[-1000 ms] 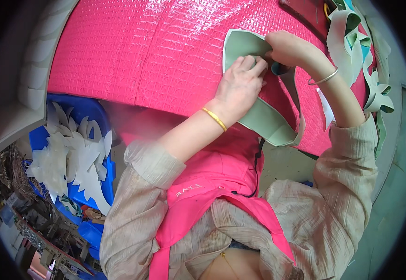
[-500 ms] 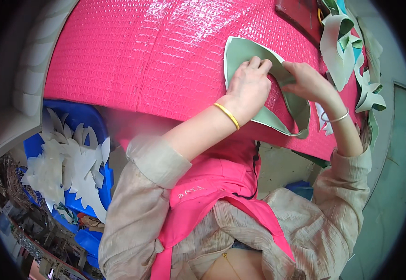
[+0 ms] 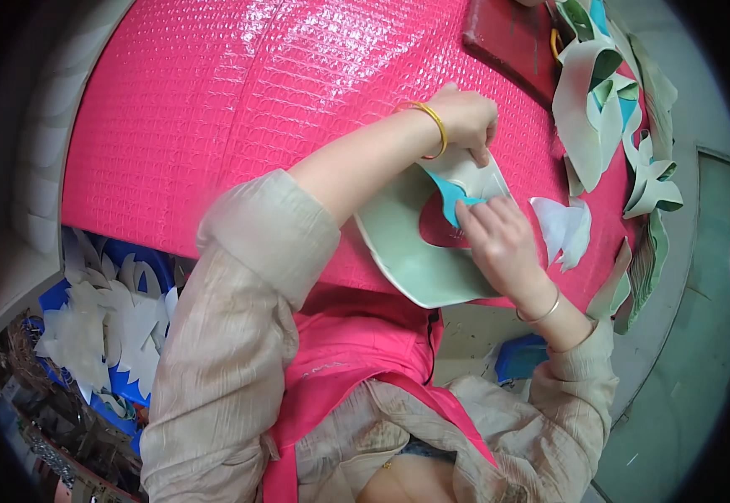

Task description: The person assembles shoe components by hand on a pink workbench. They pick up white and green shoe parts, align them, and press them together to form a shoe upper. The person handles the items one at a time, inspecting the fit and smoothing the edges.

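Observation:
A curved, pale-green sheet piece (image 3: 432,270), shaped like a shoe upper, lies near the front edge of the pink table. Its far side shows white, with a turquoise strip (image 3: 449,191) along the inner edge. My left hand (image 3: 465,119) pinches the white far side from above, fingers bent downward and partly hidden. On the inner edge, the fingers of my right hand (image 3: 503,243) are closed over the piece beside the turquoise strip. The pink table covering shows through the opening in the middle.
Small white pieces (image 3: 563,228) lie right of my hands. Similar curved white and green pieces (image 3: 587,109) are heaped along the table's right edge. A dark red block (image 3: 512,42) sits at the far right. White offcuts (image 3: 105,318) fill a blue tub (image 3: 157,256) at lower left.
The piece has been turned, bringing its white and turquoise side into view. My left hand has gone to its far edge, and my right hand has come down and nearer to me.

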Tool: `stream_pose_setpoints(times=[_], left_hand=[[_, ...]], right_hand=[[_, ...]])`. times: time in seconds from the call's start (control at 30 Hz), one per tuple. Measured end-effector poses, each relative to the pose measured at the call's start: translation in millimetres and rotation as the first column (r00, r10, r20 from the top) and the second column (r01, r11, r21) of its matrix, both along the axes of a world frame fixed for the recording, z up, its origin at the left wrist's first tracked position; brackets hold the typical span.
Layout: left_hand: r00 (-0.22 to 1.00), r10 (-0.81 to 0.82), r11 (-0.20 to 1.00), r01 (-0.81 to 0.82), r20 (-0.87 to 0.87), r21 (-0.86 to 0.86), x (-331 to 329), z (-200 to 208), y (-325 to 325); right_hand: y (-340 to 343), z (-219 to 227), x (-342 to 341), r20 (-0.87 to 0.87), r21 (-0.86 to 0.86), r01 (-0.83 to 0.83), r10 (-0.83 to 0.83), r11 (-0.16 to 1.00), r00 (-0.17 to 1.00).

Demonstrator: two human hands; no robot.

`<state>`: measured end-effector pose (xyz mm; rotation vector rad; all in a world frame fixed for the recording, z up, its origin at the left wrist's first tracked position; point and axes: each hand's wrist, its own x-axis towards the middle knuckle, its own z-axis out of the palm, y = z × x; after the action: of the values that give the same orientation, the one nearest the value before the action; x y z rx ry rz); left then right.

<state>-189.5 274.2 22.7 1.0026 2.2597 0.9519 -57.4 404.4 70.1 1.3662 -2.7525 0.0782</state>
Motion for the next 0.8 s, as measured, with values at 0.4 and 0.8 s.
stream_pose_setpoints(times=[0.4,0.8], left_hand=[[0.688,0.530,0.847,-0.457,-0.496,0.272,162.9,-7.2,-53.8],[0.664,0.418,0.844,-0.536,-0.620,-0.005,152.5,-9.8,-33.5]], right_hand=[[-20.1,-22.1,-48.3,0.509,-0.229,0.557,-0.390,0.798,0.768],[-21.1,-25.0,-70.6,0.312,-0.051,0.447,-0.411,0.893,0.857]])
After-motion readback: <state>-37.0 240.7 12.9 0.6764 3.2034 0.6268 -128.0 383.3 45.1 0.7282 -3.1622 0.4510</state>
